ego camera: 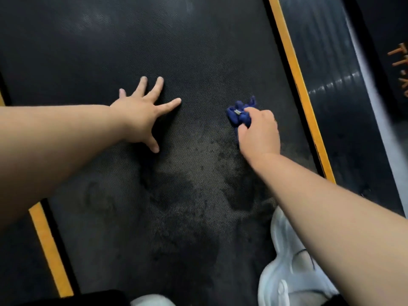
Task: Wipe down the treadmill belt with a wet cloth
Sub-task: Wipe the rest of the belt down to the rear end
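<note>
Right grip point(258, 131) clutches bunched cloth point(239, 114) at three o'clock on belt point(198, 51), left grip point(141, 113) splayed flat; unfolding should wipe wider.

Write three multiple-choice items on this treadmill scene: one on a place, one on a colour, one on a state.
1. Where is the cloth? A. on the belt, near its right edge B. on a table C. in a bucket
2. What colour is the cloth? A. white B. dark blue C. yellow
3. How is the left hand? A. gripping the cloth B. curled in a fist C. spread flat on the belt

1 A: the right hand holds it bunched on the belt near the yellow stripe.
2 B: it shows blue against the black belt.
3 C: its fingers are splayed and straight.
</note>
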Motion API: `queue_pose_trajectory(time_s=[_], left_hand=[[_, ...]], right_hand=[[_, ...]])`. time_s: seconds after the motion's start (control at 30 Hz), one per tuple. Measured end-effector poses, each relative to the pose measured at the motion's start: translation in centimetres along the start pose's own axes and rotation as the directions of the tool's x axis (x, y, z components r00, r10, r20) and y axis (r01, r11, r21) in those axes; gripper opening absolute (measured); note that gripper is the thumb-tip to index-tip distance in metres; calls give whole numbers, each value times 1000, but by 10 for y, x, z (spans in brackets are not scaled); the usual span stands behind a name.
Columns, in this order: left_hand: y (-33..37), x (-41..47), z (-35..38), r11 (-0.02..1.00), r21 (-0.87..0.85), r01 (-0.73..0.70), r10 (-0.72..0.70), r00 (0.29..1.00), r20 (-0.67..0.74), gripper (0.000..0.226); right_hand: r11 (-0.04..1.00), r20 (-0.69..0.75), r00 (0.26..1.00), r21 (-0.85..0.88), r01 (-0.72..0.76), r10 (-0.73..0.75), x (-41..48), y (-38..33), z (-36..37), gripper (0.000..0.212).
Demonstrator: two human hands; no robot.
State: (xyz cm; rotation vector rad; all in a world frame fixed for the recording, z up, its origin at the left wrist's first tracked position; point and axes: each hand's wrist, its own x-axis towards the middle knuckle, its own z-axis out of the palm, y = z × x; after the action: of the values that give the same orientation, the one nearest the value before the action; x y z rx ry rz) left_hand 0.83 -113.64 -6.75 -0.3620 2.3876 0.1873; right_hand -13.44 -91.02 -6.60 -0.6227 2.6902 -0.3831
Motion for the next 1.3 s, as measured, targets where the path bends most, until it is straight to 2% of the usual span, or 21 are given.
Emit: queue_pose_trajectory(time_s=[0.07,0.1,0.17,0.2,0.23,0.27,0.33,0.4,0.47,0.6,0.7,0.77,0.83,0.9,0.97,1.0,1.03,1.1,1.2,1.23,1.3], left_hand=[[1,0,-1,1000,-6,3,-3,1000,-12,135],[1,-1,-1,1000,-13,2,-3,1000,-14,135],[1,-3,-3,1000,-26,4,-4,1000,-12,134],[1,-3,-3,999,-33,7,-7,1000,-11,134],[0,-3,-3,999,-37,9,-9,1000,-10,134],[1,-2,-3,999,-41,11,-11,1000,-4,134],[1,-3,-1,999,-48,11,-11,1000,-1,134],[0,-2,1,999,-48,2,-3,1000,-8,134],[0,-1,2,999,-53,-2,1,1000,-14,134],[0,-2,1,997,-79,20,-19,1000,13,132],[2,-3,-1,993,-111,36,-32,999,35,132],[1,-1,0,993,-115,37,-33,999,37,132],[0,-1,0,992,-118,37,-32,998,46,132],[-1,0,1,992,-122,32,-28,999,33,132],[-1,1,2,992,-122,31,-29,999,16,132],[-1,1,2,992,-117,36,-35,999,14,132],[-1,0,1,993,-111,41,-40,999,15,132],[1,0,-1,993,-104,59,-57,998,25,132],[3,0,-1,992,-95,86,-83,996,35,132],[4,0,-2,992,-89,91,-88,995,37,132],[7,-2,-4,990,-89,109,-106,994,41,131]], right_hand=[[1000,70,997,7,30,-31,-22,-19,12,26],[995,123,987,9,102,-102,-41,-32,22,25],[951,256,916,52,306,-309,-84,-55,40,30],[925,287,881,52,377,-376,-94,-59,44,32],[916,249,884,37,398,-394,-89,-57,43,31],[933,154,921,11,360,-358,-75,-50,37,29],[990,-28,990,-25,137,-138,-38,-28,20,28],[998,-14,998,-42,-54,53,-14,-12,8,32],[996,28,998,-74,-46,48,-22,-18,14,32],[991,105,988,-56,119,-112,-62,-53,39,30],[930,248,906,-48,364,-342,-80,-72,43,36],[872,285,856,-114,477,-431,-67,-69,34,37],[898,194,910,-186,400,-365,-37,-50,21,33],[967,23,993,-224,121,-119,-7,-31,7,32],[973,-65,997,-223,-55,41,-6,-33,13,32],[979,-57,998,-198,-47,36,-17,-44,23,31],[986,-30,999,-167,24,-29,-35,-57,35,31],[957,52,963,-108,269,-265,-72,-71,53,32],[826,163,833,-127,550,-530,-66,-49,45,37],[818,158,836,-175,547,-525,-50,-38,36,34],[888,49,919,-242,391,-391,-15,-18,18,26]])
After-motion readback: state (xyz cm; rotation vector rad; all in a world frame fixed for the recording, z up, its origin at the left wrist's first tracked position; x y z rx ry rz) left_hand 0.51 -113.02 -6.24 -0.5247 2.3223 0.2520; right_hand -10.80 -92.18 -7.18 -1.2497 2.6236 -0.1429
